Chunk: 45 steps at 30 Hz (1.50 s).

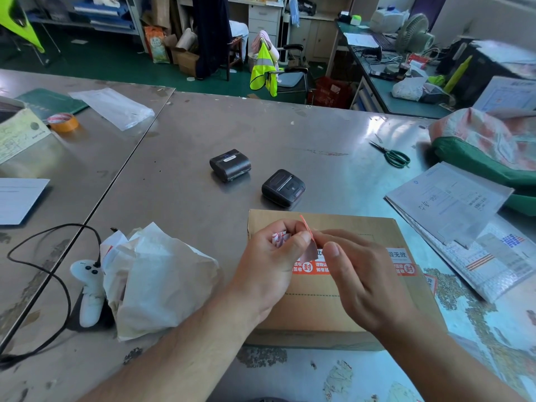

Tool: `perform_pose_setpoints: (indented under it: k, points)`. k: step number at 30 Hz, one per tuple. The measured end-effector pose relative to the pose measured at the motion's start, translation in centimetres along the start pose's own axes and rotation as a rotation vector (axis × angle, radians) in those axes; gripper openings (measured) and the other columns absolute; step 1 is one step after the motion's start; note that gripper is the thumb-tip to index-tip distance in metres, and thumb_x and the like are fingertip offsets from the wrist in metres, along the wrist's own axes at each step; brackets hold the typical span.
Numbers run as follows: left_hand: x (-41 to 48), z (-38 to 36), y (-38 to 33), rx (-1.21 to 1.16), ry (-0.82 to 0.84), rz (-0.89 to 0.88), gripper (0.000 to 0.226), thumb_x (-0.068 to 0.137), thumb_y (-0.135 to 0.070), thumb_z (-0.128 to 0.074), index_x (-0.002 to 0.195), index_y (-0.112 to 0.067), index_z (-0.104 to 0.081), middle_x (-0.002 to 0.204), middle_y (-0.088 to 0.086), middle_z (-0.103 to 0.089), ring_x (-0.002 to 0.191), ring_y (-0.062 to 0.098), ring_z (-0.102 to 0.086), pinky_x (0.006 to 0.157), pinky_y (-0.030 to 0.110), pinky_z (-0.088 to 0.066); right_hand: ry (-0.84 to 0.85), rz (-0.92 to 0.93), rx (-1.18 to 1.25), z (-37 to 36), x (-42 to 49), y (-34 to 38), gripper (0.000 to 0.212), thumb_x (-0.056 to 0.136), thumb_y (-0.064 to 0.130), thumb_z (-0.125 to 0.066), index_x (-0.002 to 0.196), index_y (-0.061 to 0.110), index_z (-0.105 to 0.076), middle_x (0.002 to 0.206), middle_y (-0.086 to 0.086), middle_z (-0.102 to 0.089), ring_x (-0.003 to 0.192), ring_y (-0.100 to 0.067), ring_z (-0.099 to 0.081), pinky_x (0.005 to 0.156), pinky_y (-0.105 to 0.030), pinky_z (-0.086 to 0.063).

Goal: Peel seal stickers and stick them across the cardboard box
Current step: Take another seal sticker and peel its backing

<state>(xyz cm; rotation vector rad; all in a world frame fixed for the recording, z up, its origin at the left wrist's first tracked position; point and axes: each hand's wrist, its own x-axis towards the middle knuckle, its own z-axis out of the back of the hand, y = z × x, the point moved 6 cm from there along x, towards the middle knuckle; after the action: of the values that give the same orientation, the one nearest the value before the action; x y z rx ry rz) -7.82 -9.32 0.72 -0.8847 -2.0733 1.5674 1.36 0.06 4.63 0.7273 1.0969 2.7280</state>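
A brown cardboard box (pixel 342 303) lies flat on the metal table in front of me. An orange-and-white seal sticker (pixel 401 261) runs across its top, partly hidden by my hands. Above the box, my left hand (pixel 272 265) grips a folded strip of sticker backing (pixel 280 237) in curled fingers. My right hand (pixel 362 274) pinches the edge of a small orange-edged sticker (pixel 308 248) that stands up between the two hands. The sticker is half lifted from the backing.
Crumpled white paper (pixel 153 280) and a white handheld scanner (pixel 88 288) with a black cable lie left of the box. Two black portable printers (pixel 230 164) (pixel 283 187) sit beyond it. Green scissors (pixel 391 154), printed sheets (pixel 452 207) and a tape roll (pixel 62 122) are also on the table.
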Motion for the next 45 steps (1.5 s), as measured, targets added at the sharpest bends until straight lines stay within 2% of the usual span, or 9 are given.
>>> perform_pose_setpoints:
  k: [4, 11, 15, 19, 23, 28, 39, 42, 45]
  points:
    - [0.0, -0.3, -0.1, -0.002, 0.030, 0.017, 0.016, 0.092, -0.013, -0.059, 0.081, -0.018, -0.069, 0.077, -0.001, -0.070, 0.072, 0.011, -0.064, 0.066, 0.021, -0.049, -0.014, 0.023, 0.003, 0.1, 0.2, -0.1, 0.056, 0.106, 0.038, -0.029, 0.097, 0.003, -0.072, 0.089, -0.006, -0.070, 0.083, -0.023, -0.066, 0.067, -0.040, -0.049]
    - [-0.2, -0.6, 1.2, -0.070, 0.072, 0.257, 0.014, 0.093, -0.023, -0.056, 0.081, -0.024, -0.065, 0.068, -0.009, -0.059, 0.057, 0.003, -0.049, 0.051, 0.020, -0.032, -0.032, 0.121, -0.075, 0.3, -0.2, 0.0, 0.042, 0.102, 0.027, -0.040, 0.129, 0.011, -0.067, 0.117, 0.004, -0.070, 0.105, -0.007, -0.067, 0.083, -0.023, -0.053]
    - [-0.3, -0.8, 1.7, -0.163, 0.107, 0.338, 0.007, 0.086, -0.028, -0.059, 0.082, -0.024, -0.062, 0.068, -0.010, -0.057, 0.056, 0.003, -0.047, 0.047, 0.019, -0.030, -0.037, 0.117, -0.075, 0.2, -0.4, -0.4, 0.041, 0.101, 0.026, -0.041, 0.127, 0.011, -0.068, 0.117, 0.006, -0.069, 0.105, -0.006, -0.067, 0.084, -0.023, -0.053]
    - [0.0, -0.5, 1.6, -0.023, 0.063, 0.222, 0.013, 0.088, -0.025, -0.059, 0.092, -0.014, -0.065, 0.073, -0.006, -0.064, 0.062, 0.004, -0.054, 0.054, 0.019, -0.039, -0.049, -0.044, 0.074, 0.0, -0.1, -1.4, 0.045, 0.104, 0.030, -0.035, 0.108, 0.011, -0.075, 0.097, 0.000, -0.075, 0.090, -0.015, -0.070, 0.072, -0.038, -0.053]
    - [0.3, 0.5, 0.9, 0.034, -0.016, 0.087, 0.023, 0.085, -0.025, -0.061, 0.096, -0.005, -0.067, 0.087, 0.011, -0.072, 0.082, 0.019, -0.065, 0.079, 0.033, -0.050, -0.047, -0.151, 0.165, -0.2, 0.1, -2.2, 0.049, 0.105, 0.037, -0.030, 0.105, 0.021, -0.077, 0.089, -0.009, -0.075, 0.083, -0.027, -0.071, 0.071, -0.046, -0.053]
    - [0.6, 1.3, -0.1, 0.157, -0.017, -0.025, 0.013, 0.090, -0.021, -0.065, 0.090, -0.009, -0.068, 0.077, -0.003, -0.068, 0.073, 0.008, -0.061, 0.069, 0.024, -0.049, -0.018, -0.119, 0.141, -0.2, 0.4, -1.8, 0.048, 0.106, 0.038, -0.030, 0.107, 0.024, -0.076, 0.085, -0.005, -0.076, 0.079, -0.024, -0.071, 0.066, -0.045, -0.052]
    - [0.9, 1.5, -0.4, 0.145, 0.019, -0.028, 0.008, 0.086, -0.026, -0.066, 0.084, -0.019, -0.069, 0.079, 0.000, -0.070, 0.077, 0.013, -0.064, 0.074, 0.031, -0.052, 0.002, -0.062, 0.111, -0.1, 0.9, -1.3, 0.044, 0.105, 0.041, -0.031, 0.116, 0.029, -0.073, 0.083, -0.005, -0.073, 0.076, -0.023, -0.069, 0.063, -0.043, -0.051]
    - [0.9, 1.2, -0.7, 0.166, 0.037, -0.042, 0.007, 0.090, -0.020, -0.066, 0.083, -0.019, -0.068, 0.077, -0.002, -0.068, 0.074, 0.011, -0.065, 0.070, 0.027, -0.052, 0.010, -0.072, 0.126, -0.1, 1.0, -1.1, 0.045, 0.105, 0.036, -0.033, 0.116, 0.023, -0.074, 0.090, 0.004, -0.075, 0.082, -0.017, -0.070, 0.066, -0.041, -0.052]
    - [0.9, 1.1, -0.6, 0.154, 0.002, -0.012, 0.012, 0.091, -0.012, -0.065, 0.079, -0.016, -0.066, 0.064, -0.006, -0.062, 0.058, 0.007, -0.057, 0.058, 0.021, -0.046, 0.016, -0.035, 0.094, -0.3, 1.0, -0.9, 0.048, 0.104, 0.034, -0.033, 0.107, 0.012, -0.075, 0.089, -0.002, -0.074, 0.080, -0.019, -0.070, 0.065, -0.040, -0.050]
